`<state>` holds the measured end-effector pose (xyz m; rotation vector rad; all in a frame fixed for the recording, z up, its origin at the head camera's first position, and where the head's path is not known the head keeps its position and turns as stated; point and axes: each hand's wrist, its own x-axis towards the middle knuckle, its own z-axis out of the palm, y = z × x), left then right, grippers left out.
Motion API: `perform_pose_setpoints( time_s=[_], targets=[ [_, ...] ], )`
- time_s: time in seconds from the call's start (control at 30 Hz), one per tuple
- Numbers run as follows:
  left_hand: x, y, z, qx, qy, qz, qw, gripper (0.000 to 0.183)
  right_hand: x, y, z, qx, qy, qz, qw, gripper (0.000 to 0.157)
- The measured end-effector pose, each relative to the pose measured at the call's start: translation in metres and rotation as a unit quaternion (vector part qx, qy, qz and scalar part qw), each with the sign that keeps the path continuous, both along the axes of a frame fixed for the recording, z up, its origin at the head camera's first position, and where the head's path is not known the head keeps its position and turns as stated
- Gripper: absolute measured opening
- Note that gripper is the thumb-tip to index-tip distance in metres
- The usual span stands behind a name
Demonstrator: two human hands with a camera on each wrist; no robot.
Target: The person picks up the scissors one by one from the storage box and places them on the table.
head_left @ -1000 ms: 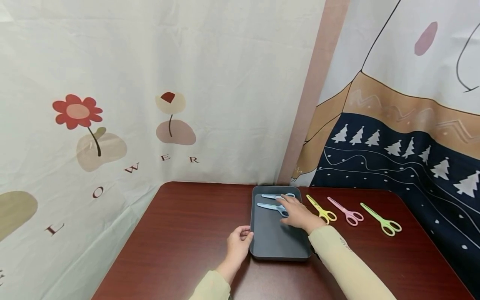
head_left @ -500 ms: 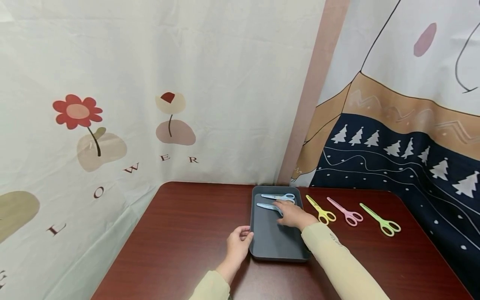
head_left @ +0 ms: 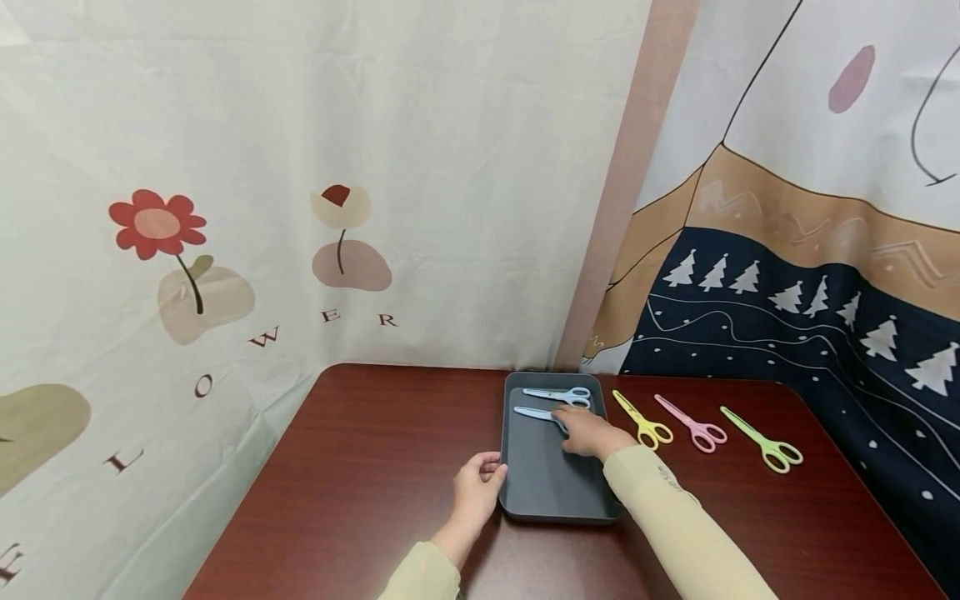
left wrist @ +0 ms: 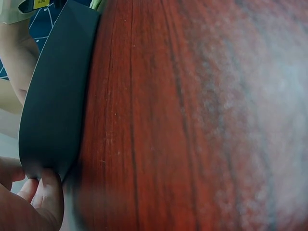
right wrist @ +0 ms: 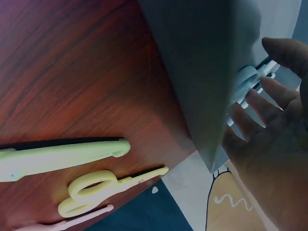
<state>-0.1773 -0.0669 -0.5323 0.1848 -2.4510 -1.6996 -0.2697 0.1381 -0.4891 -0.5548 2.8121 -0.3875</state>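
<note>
A dark grey tray (head_left: 555, 492) stands on the table with two pairs of light blue scissors in its far half. My left hand (head_left: 477, 487) pinches the tray's left wall, the thumb at the rim and fingertips (left wrist: 50, 180) against the outside. Over the tray, my right hand (head_left: 588, 433) reaches the nearer blue scissors (head_left: 534, 412), its fingers touching the handle end and partly covering it. In the right wrist view its fingers (right wrist: 269, 91) are spread alongside the scissors, with the thumb apart from them. The farther blue scissors (head_left: 555, 394) lie just beyond these fingertips.
Right of the tray, yellow scissors (head_left: 645, 421), pink scissors (head_left: 693, 425) and green scissors (head_left: 761, 440) lie in a row on the reddish-brown table (head_left: 375, 467). Printed curtains (head_left: 450, 167) hang behind the table's far edge.
My right hand has drawn back from the farther blue scissors to the handles of the nearer pair, then shifted slightly right. My left hand has stayed at the tray wall.
</note>
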Motion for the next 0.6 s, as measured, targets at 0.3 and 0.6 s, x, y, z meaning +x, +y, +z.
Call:
perform_pose_setpoints(
  time_s=[0.3,0.6],
  targets=[
    [0.0003,-0.0005,0.0017,-0.002,0.000,-0.002,1.0000,0.018,0.0065,0.0023,0.0068,0.023,0.028,0.006,0.999,0.045],
    [-0.0002,-0.0001,0.0006,0.001,0.000,0.000,1.0000,0.018,0.0047,0.0044,0.0012,0.014,0.016,0.000,1.000,0.046]
  ],
)
